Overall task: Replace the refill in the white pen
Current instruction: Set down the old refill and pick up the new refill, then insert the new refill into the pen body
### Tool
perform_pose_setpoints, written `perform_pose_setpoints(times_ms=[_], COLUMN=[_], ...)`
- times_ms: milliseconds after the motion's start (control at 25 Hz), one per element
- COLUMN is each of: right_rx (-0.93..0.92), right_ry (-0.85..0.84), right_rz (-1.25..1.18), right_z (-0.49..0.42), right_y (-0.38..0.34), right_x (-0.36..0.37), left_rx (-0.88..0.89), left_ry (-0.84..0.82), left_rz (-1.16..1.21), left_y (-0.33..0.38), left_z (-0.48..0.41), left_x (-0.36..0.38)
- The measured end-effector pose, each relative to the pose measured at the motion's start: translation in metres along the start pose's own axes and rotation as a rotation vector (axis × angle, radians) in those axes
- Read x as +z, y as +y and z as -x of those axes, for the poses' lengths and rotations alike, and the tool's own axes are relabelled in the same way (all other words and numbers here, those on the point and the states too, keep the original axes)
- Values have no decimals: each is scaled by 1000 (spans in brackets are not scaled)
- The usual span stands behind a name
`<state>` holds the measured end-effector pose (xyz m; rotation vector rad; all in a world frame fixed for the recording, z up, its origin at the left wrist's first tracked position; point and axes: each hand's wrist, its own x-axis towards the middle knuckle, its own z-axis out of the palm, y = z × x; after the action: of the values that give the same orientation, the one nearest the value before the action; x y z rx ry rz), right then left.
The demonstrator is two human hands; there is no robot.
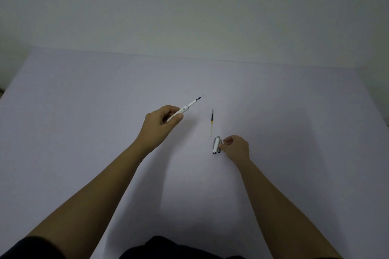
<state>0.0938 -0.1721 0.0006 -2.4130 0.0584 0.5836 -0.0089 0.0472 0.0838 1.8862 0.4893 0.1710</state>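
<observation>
Two bare hands work over the pale surface [84, 132] in our head view. Our left hand [161, 125] is closed around the white pen [185, 109], held raised with its dark tip aimed toward the far edge. A spare refill [212, 121] lies flat near the surface's middle, apart from both hands. Just nearer us, our right hand [236, 147] pinches the white cap [216, 145] with its fingertips as the cap rests on the surface.

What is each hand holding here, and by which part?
Left hand grips the white pen by its rear barrel, tip pointing away. Right hand fingers touch the pen cap on the table; a grasp cannot be told.
</observation>
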Motion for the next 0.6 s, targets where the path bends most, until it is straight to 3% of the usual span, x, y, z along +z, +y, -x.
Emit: perform_pose_setpoints(times_ms=[400, 600], right_rx=[32, 11], right_ry=[29, 33], right_rz=[98, -261], right_z=[-3, -3], right_y=[6, -14], right_x=[-4, -17], left_rx=[7, 27], left_ry=[-1, -32], left_rz=[-19, -110], left_y=[-4, -10], left_z=[1, 2], left_x=[6, 4])
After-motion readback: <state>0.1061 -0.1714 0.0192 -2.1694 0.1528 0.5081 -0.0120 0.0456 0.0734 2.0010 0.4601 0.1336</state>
